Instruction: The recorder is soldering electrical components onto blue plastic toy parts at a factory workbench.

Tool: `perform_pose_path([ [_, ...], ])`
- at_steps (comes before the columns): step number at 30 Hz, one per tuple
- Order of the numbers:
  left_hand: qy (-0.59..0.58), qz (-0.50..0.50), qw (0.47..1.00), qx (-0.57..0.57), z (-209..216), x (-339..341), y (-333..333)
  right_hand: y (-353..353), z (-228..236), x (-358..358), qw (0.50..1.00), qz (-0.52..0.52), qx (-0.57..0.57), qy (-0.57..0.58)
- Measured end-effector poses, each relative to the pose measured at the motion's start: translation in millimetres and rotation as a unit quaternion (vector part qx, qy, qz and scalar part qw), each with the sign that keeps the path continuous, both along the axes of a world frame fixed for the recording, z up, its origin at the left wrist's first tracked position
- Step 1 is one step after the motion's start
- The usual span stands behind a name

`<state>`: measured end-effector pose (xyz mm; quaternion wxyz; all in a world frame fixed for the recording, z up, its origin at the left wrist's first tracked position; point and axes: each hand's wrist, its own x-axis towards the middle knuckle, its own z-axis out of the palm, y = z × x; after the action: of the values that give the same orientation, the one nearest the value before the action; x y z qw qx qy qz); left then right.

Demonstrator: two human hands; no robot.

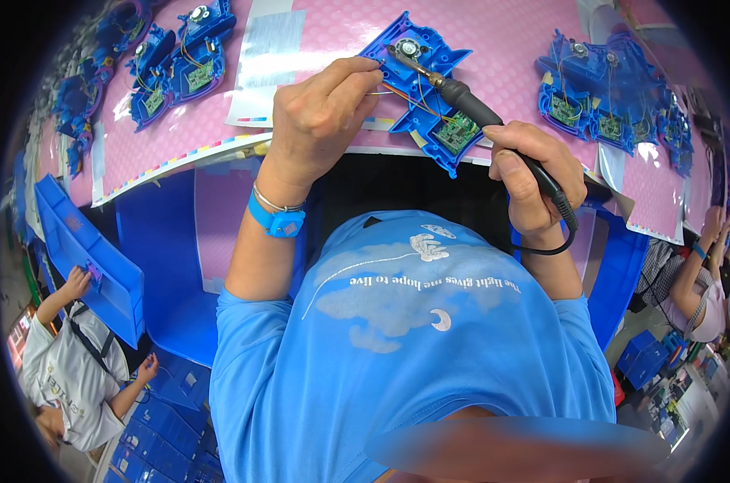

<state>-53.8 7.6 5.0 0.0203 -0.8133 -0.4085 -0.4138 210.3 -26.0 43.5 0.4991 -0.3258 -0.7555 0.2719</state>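
On the pink table cover (333, 32): one blue shell (425, 101) lies straight ahead of us, its inside facing up, with more shells to either side.
Speaker: we count one, round (409, 48), in the shell's upper part.
Circuit board: one, green (459, 131), at the shell's lower end, with thin wires (401, 92) between it and the speaker; we cannot count them surely.
Soldering iron: one (466, 101), its tip over the speaker; whether they touch, we cannot tell.
Right hand: one (538, 173), closed around the iron's dark handle, one black cable (570, 225) curving below.
Left hand: one (325, 113), fingers drawn narrow at the shell's left edge; we cannot tell what they pinch.
Left wrist: one silver bangle (260, 195), one blue wristband (287, 224).
Shells on the left: two nearest us (180, 60), others beyond.
Shells on the right: one cluster (598, 64), at least three boards showing.
Co-worker at left: one, in a white shirt (79, 378), one hand (78, 283) at a tilted blue bin (91, 258).
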Motion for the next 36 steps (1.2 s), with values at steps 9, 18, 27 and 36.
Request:
perform_pose_path([
  [9,-0.004,-0.007,1.000,0.014,-2,-1,2,-1,0,1,1.000,-0.001,-0.003,0.002],
  [18,-0.027,-0.004,0.999,0.017,1,-3,-2,-3,-2,1,1.000,-0.002,0.001,0.007],
  [27,0.029,-0.015,0.998,0.045,8,4,-14,-5,-2,6,1.000,0.002,0.003,0.009],
  [36,0.094,-0.031,0.985,0.144,13,2,-13,-6,-2,15,1.000,0.008,0.012,-0.001],
])
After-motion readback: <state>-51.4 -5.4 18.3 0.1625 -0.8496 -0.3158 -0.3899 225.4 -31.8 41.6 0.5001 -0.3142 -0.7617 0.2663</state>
